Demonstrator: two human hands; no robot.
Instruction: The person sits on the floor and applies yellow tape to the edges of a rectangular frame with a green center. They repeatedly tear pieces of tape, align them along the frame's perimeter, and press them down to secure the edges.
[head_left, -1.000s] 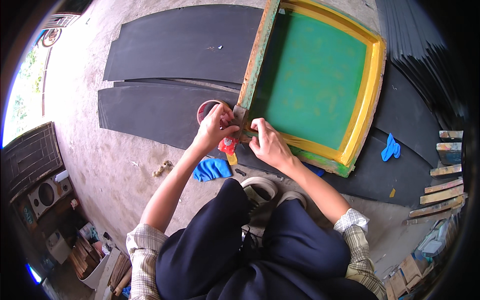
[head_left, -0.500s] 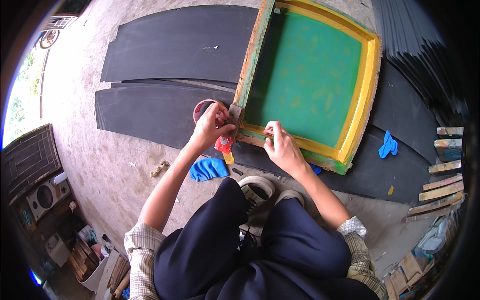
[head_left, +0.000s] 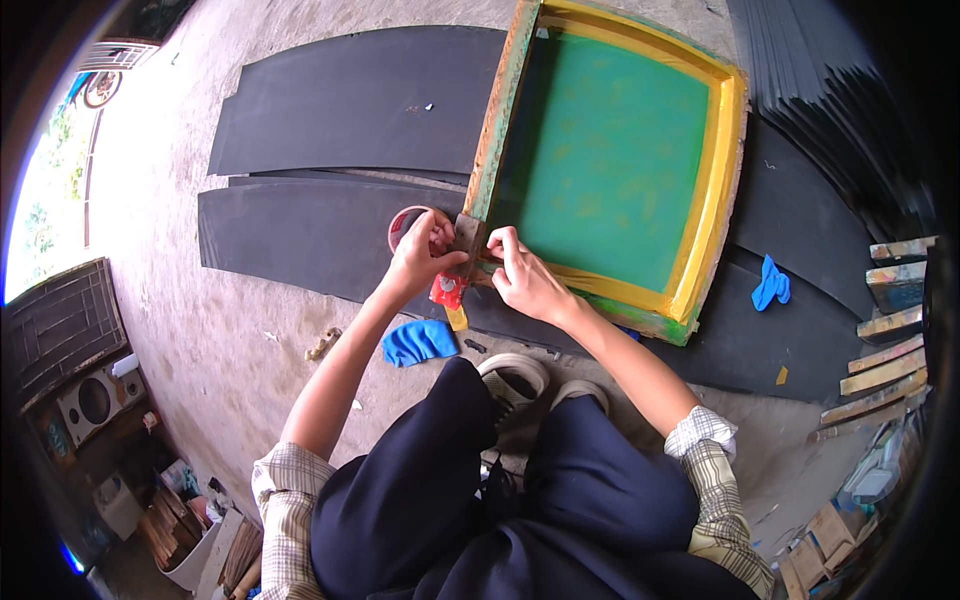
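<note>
A wooden screen-printing frame [head_left: 484, 150] with green mesh [head_left: 610, 150] and yellow inner borders lies in front of me. My left hand [head_left: 412, 258] is at its near left corner, fingers curled beside a dark metal bracket [head_left: 466, 232]; what they grip, if anything, is hidden. Just behind those fingers sits a roll of tape [head_left: 396, 228]. Below the hand lies a small red packet [head_left: 447, 291]. My right hand [head_left: 530, 283] hovers over the frame's near edge by the same corner, its fingers bent into a pinch. Anything between them is too small to make out.
Black sheets [head_left: 340, 230] lie under and around the frame. A blue cloth [head_left: 418, 343] rests on the concrete by my feet, and a blue glove-like piece [head_left: 770, 284] lies at the right. Several wood-edged frames [head_left: 885, 380] stand along the right, with stacked dark sheets [head_left: 840, 150] behind.
My right hand has moved left along the near edge, closer to the corner and my left hand. The left hand stays at the bracket. The whole view has shifted slightly.
</note>
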